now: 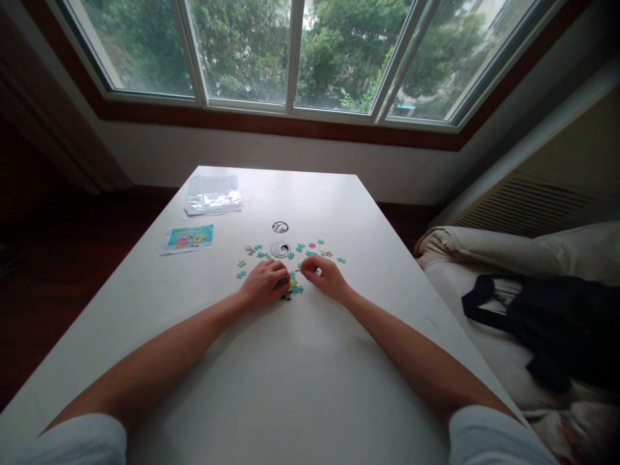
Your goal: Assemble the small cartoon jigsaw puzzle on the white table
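Observation:
My left hand [264, 284] rests on the white table with its fingers curled at the left side of a small cluster of jigsaw puzzle pieces [293, 289], yellow and teal. Its fingertips are partly hidden, so what they grip is unclear. Just right of the cluster, my right hand [325, 278] is closed in a pinch, with a small teal puzzle piece [299, 267] at its fingertips. Several loose pieces lie beyond both hands, among them a pink one [312, 245] and a teal one at the left [241, 274].
Two round black-and-white items [279, 227] lie beyond the hands. A printed cartoon picture [190, 239] and a clear plastic bag with paper [213, 195] are on the far left of the table [310, 387]. A dark bag [562, 323] lies on a pale sofa at the right.

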`<state>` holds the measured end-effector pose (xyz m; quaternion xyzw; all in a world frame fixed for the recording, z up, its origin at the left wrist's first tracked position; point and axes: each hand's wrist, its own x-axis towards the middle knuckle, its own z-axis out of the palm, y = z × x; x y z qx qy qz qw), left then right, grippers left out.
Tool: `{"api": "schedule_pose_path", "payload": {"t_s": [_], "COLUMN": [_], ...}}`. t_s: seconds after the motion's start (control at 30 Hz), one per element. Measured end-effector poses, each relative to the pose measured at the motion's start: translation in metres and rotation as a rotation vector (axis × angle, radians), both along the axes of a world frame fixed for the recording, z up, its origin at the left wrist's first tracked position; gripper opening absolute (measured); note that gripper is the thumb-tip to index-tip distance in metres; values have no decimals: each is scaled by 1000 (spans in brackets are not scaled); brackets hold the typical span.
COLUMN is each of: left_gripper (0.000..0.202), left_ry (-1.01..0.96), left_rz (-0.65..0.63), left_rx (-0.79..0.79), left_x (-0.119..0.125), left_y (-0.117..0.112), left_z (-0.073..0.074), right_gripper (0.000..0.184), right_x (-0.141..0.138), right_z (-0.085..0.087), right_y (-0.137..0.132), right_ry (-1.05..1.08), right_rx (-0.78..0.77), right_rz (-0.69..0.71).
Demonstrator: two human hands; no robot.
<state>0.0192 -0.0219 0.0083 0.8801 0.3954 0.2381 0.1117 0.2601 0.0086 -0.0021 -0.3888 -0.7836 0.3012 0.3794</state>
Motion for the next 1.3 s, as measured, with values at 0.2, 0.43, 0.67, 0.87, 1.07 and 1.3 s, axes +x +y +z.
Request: {"api": "schedule_pose_path", "payload": {"t_s": [0.2, 0.43, 0.67, 0.87, 1.07, 1.3], "left_gripper": [16, 19, 25, 28, 28, 27], "left_ry": [13, 34, 93, 101, 99, 94], "left_rz": [-39, -31, 4, 5, -3, 1], "left_rx": [12, 42, 64, 72, 68, 74], "left_x": [-2, -4, -6, -7, -7, -7], "left_y": [1, 4, 6, 8, 8, 9], "left_z": [-4, -5, -7, -9, -8, -9], "right_gripper": [5, 9, 14, 13, 11, 13], "right_x": [0, 2, 2, 2, 0, -1], "right_z": [1, -1, -8, -10, -10, -13], "right_y": [0, 3, 5, 5, 3, 5], "right_ry": [17, 34, -17, -95, -104, -187], "right_rx": [-24, -31, -78, 1, 74, 166], "right_rz": [-53, -80, -80, -26, 34, 32]}}
